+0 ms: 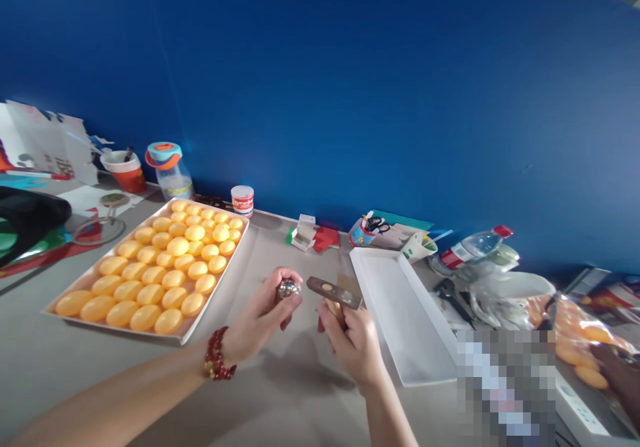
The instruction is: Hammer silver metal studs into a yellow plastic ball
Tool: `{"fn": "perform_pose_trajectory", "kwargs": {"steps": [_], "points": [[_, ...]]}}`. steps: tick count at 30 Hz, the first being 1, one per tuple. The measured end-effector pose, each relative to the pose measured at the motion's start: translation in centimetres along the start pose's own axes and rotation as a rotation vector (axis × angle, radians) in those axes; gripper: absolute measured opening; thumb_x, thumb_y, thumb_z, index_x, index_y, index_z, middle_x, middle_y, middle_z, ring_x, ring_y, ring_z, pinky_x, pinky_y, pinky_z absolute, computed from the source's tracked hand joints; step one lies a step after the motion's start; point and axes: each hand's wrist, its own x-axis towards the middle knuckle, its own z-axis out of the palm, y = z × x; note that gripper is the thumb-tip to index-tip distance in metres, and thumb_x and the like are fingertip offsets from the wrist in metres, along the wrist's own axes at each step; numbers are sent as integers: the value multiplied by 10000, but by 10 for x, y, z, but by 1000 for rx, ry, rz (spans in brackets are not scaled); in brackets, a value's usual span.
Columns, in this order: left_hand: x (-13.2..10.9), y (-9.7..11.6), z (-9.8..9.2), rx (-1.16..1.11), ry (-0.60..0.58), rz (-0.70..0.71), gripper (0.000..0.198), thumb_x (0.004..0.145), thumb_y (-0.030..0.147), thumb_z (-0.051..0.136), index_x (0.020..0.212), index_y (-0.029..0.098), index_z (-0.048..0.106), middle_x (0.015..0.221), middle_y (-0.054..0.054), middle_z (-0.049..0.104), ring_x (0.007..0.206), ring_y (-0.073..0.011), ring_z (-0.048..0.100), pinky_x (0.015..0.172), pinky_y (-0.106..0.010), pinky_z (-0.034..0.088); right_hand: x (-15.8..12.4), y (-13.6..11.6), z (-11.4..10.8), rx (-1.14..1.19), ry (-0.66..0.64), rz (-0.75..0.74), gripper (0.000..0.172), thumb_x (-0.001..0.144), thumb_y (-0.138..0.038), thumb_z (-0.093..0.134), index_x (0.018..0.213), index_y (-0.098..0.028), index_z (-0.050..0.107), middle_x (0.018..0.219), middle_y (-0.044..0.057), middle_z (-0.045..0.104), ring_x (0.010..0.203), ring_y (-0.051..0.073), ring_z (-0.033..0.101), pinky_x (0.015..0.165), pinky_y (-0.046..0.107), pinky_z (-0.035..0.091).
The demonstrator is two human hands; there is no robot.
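Observation:
Above the middle of the grey table, my left hand is closed around a small shiny metal ball, its silvery face showing between thumb and fingers. A beaded bracelet circles that wrist. My right hand grips a hammer close under its dark brown head; most of the handle is hidden by the fingers. The hammer head is apart from the ball, a little to its right. Left of my hands lies a shallow white box filled with rows of orange balls.
A long white tray lies on the right. Along the blue wall stand a bottle with a blue lid, a round tub, a small carton and a pen cup. A plastic bottle leans at the right.

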Motion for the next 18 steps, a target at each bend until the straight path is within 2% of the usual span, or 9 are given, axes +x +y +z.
{"fn": "perform_pose_trajectory", "kwargs": {"steps": [5,7,11,14,16,18], "points": [[13,11,-18,-89,179,51,150,935,345,495,958,197,503,552,88,361,431,-58,310,417,-172,244,7,3,5,-154,13,40,281,940,-377,448,751,-197,554,509,-26,514,452,135,513,503,217,353],[16,21,-26,-134,239,140,110,927,302,506,973,202,512,681,46,473,452,-44,332,422,-169,264,11,4,7,-215,-27,75,246,936,-368,450,825,-194,582,535,-16,559,469,143,536,496,215,340],[16,38,-36,-202,249,252,90,919,262,515,983,201,528,852,-5,532,477,-27,362,418,-167,289,19,11,16,-230,-154,158,219,940,-337,438,926,-201,609,567,-11,616,460,143,552,497,214,340],[14,43,-38,-238,245,266,71,910,253,522,947,195,542,843,-5,540,447,-14,337,399,-161,262,32,22,26,-198,-259,249,171,913,-299,477,939,-203,616,606,-16,652,429,120,535,491,209,340],[12,43,-38,-263,225,262,78,901,263,535,911,187,550,817,-1,545,420,-3,299,384,-156,224,46,29,35,-196,-276,267,154,876,-251,514,972,-204,623,627,-18,667,434,115,538,490,207,341],[11,41,-38,-275,197,265,127,902,295,538,868,175,559,786,1,548,405,3,278,376,-156,194,60,35,45,-195,-280,275,213,870,-245,516,1059,-217,612,688,-20,690,458,113,554,500,204,351]]}}
